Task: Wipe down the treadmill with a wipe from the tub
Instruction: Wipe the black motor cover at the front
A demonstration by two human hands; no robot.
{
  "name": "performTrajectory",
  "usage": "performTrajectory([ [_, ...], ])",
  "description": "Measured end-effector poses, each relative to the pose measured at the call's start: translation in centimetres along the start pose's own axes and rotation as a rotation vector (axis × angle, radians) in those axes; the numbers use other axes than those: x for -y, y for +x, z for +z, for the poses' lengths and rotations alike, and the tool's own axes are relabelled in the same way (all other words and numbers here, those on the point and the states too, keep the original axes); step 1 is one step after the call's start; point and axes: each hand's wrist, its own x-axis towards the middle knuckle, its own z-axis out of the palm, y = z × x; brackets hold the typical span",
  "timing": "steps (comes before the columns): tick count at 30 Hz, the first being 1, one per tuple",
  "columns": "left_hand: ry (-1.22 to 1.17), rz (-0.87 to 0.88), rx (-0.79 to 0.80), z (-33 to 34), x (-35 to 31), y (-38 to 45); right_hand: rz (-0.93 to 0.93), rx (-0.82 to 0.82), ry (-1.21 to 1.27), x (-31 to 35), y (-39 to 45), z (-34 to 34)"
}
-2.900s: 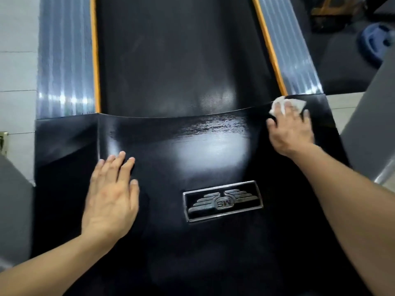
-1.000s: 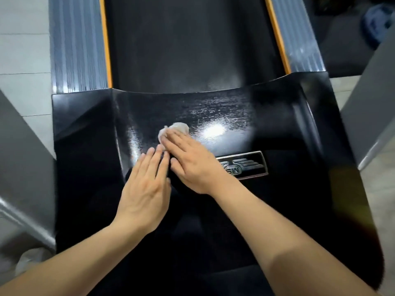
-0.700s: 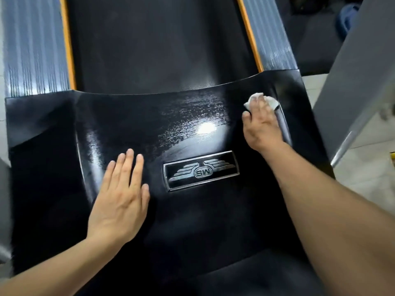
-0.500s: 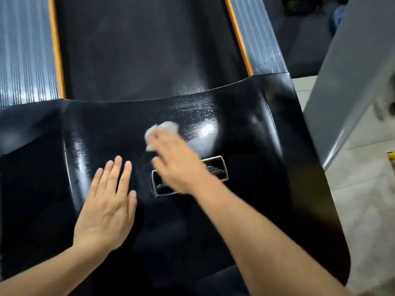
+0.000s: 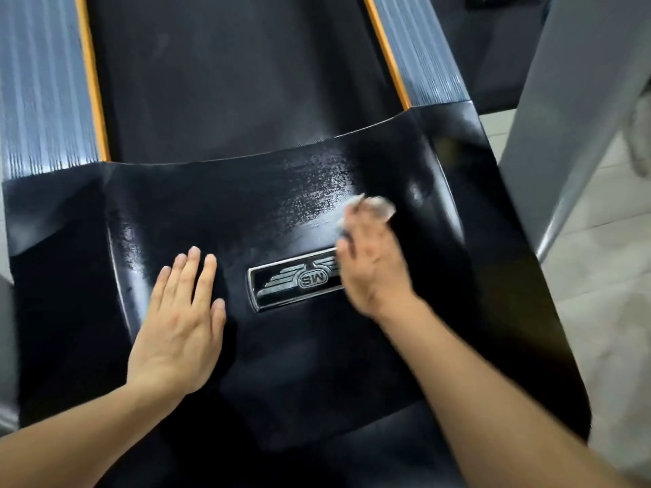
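The treadmill's glossy black motor cover (image 5: 299,364) fills the middle of the head view, with a silver winged badge (image 5: 292,281) at its centre. My right hand (image 5: 373,265) presses a crumpled white wipe (image 5: 378,206) onto the cover just right of and above the badge; the hand is motion-blurred. A wet streaky patch (image 5: 317,191) lies left of the wipe. My left hand (image 5: 179,325) rests flat, fingers together, on the cover left of the badge. The tub is not in view.
Beyond the cover runs the black belt (image 5: 229,75), flanked by orange strips and grey ribbed side rails (image 5: 42,82) (image 5: 419,47). A grey upright post (image 5: 570,110) stands at right, with pale floor tiles (image 5: 599,294) beside it.
My right hand has swept the wipe from the left of the badge back to its right side. The left hand has stayed flat on the cover. The view shifted slightly.
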Motion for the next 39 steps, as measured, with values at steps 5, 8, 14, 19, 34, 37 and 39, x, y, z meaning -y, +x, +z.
performTrajectory([
  [5,-0.035,0.01,-0.018,0.1,0.2,-0.1,-0.343,0.141,-0.012,5.0,-4.8,2.1],
  [8,-0.062,0.045,-0.004,0.1,0.4,0.3,-0.125,0.054,-0.101,0.2,-0.9,1.0],
  [14,-0.012,0.07,-0.01,-1.2,4.5,-3.5,0.237,0.062,-0.146,4.4,1.3,1.4],
  [19,-0.169,0.004,-0.022,-1.7,7.4,-8.9,-0.368,0.226,0.109,20.1,-6.3,7.5],
  [34,-0.323,-0.035,0.102,-2.1,9.0,-10.0,-0.296,0.351,0.23,24.8,1.3,10.2],
  [37,-0.38,-0.046,0.133,-2.3,9.3,-9.8,-0.392,0.307,0.224,23.3,-5.2,9.4],
  [39,-0.4,-0.075,0.14,-2.5,9.0,-9.8,-0.418,0.296,0.215,20.5,-11.1,7.7],
])
